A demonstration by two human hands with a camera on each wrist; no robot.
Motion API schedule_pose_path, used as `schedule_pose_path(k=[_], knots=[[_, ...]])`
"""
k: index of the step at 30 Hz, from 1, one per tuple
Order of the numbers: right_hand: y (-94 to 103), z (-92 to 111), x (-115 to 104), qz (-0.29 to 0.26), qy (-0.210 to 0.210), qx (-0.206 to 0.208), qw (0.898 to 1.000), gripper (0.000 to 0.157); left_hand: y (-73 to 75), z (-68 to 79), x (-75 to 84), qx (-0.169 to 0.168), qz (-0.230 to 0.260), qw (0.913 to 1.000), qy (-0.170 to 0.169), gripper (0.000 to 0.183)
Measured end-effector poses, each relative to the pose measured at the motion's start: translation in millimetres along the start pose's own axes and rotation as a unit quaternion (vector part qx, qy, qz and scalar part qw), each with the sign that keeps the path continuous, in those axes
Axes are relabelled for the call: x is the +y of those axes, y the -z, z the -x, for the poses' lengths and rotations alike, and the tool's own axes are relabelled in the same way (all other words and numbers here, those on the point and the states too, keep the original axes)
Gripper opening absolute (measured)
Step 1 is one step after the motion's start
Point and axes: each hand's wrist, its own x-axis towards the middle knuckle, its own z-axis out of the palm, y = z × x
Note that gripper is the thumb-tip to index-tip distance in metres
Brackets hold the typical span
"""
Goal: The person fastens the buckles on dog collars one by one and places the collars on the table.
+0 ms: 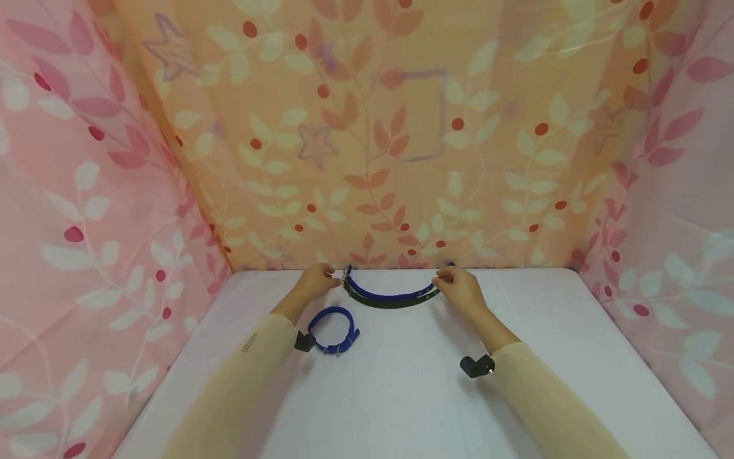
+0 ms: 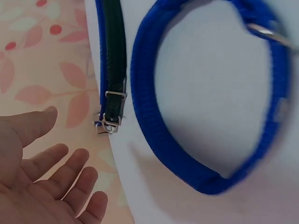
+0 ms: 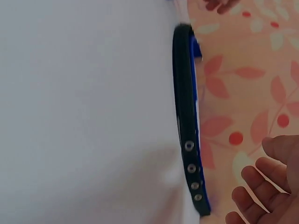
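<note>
Two unbuckled collars curve side by side on the white table, one dark green [image 1: 392, 305] and one blue [image 1: 384, 297]. Metal buckles show at the left end; eyelets [image 3: 189, 146] line the dark one's right end. My left hand [image 1: 315, 282] is beside the buckle end, its fingers loosely spread and holding nothing in the left wrist view. Near the eyelet end is my right hand [image 1: 460, 290], fingers relaxed and apart from the strap in the right wrist view. A second blue collar [image 2: 144, 88], buckled into a loop, stands nearer me, below the left hand.
A patterned orange cloth [image 1: 373, 127] hangs directly behind the table's far edge. Pink leaf-print cloths enclose the left [image 1: 115, 255] and right [image 1: 676, 242] sides. The white table top [image 1: 395, 395] stretches toward me between the sleeves.
</note>
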Motion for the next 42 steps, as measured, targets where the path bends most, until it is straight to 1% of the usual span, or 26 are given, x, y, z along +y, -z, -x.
schedule_pose_path(k=[4,8,9,12,15,16,18,20,23,26,31,36,38,42], knots=[[2.3,-12,16,0.004,-0.045,0.018,0.999,0.036,-3.8,-9.4,2.4,-0.005,0.002,0.9998,0.021,0.052],[1.0,-22,31,0.013,-0.107,0.022,0.994,0.036,-12.8,-22.2,1.7,-0.027,-0.006,0.9982,0.054,0.052],[-0.5,-25,34,0.016,-0.12,0.023,0.992,0.033,-14.5,-24.9,1.8,-0.033,-0.009,0.9974,0.063,0.053],[-4.7,-32,40,0.019,-0.163,0.02,0.986,0.039,-20.4,-33.7,-0.9,-0.046,-0.002,0.995,0.089,0.044],[-10.3,-39,42,0.026,-0.193,0.01,0.981,0.049,-27.2,-41.7,-6.4,-0.042,0.005,0.9941,0.099,0.03],[-11.2,-40,41,0.03,-0.2,0.005,0.979,0.055,-29.9,-44.4,-8.3,-0.039,0.005,0.9938,0.104,0.026],[-13.3,-42,40,0.05,-0.203,-0.002,0.978,0.058,-34.0,-47.6,-10.1,-0.033,0.002,0.993,0.113,0.022],[-14.2,-43,39,0.066,-0.201,-0.004,0.977,0.055,-37.3,-48.9,-10.2,-0.029,0.006,0.9909,0.131,0.019],[-14.5,-44,40,0.084,-0.198,-0.007,0.977,0.049,-40.0,-48.6,-9.8,-0.02,0.006,0.9886,0.149,0.021],[-14.9,-44,39,0.079,-0.207,-0.006,0.975,0.043,-41.9,-46.5,-8.9,-0.015,0.013,0.986,0.166,0.026],[-15.9,-44,35,0.077,-0.212,-0.002,0.974,0.038,-39.9,-40.1,-2.1,-0.002,0.01,0.9842,0.177,0.03],[-16.4,-43,33,0.088,-0.222,0.005,0.971,0.029,-38.2,-31.2,4.8,0.007,-0.002,0.9845,0.175,0.026],[-16.9,-43,32,0.09,-0.229,0.005,0.969,0.03,-37.6,-28.8,5.9,0.009,-0.012,0.9834,0.181,0.023],[-19.5,-43,28,0.085,-0.242,0.009,0.966,0.041,-35.6,-25.5,5.8,0.013,-0.025,0.9802,0.196,0.019]])
